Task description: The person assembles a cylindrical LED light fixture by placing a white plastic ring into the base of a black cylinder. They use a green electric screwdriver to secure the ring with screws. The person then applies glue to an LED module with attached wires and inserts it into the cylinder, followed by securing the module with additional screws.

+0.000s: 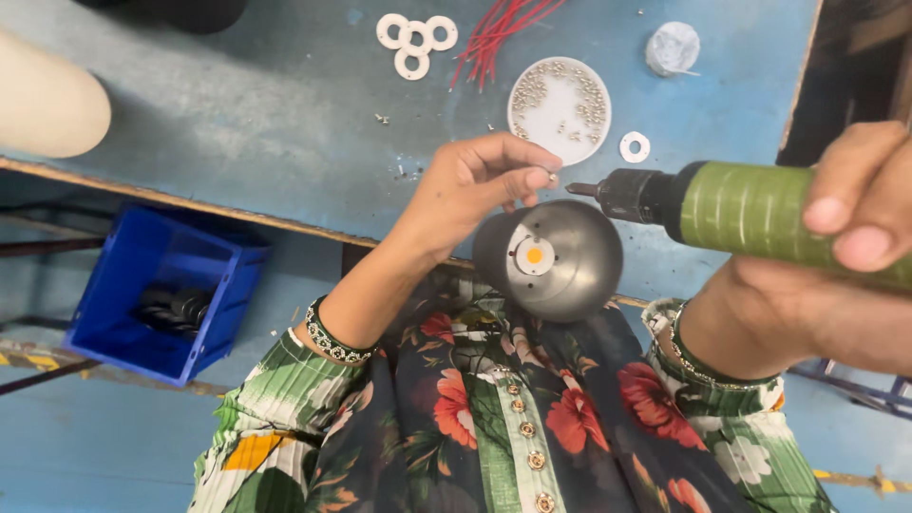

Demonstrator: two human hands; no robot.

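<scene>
My left hand (484,180) pinches a small silver screw (552,177) between thumb and fingertips, just above a dark grey dome-shaped lamp housing (570,275). The housing rests against my lap at the table edge and shows a white disc with an orange centre (533,256). My right hand (860,204) grips a green electric screwdriver (750,217), held level. Its black chuck and bit (608,193) point left toward the screw.
A round white lid (560,123) holds several small screws on the blue table (285,114). White rings (415,38), one loose ring (635,147), red wires (499,33) and a wrapped bundle (673,47) lie behind. A blue bin (161,290) sits below left.
</scene>
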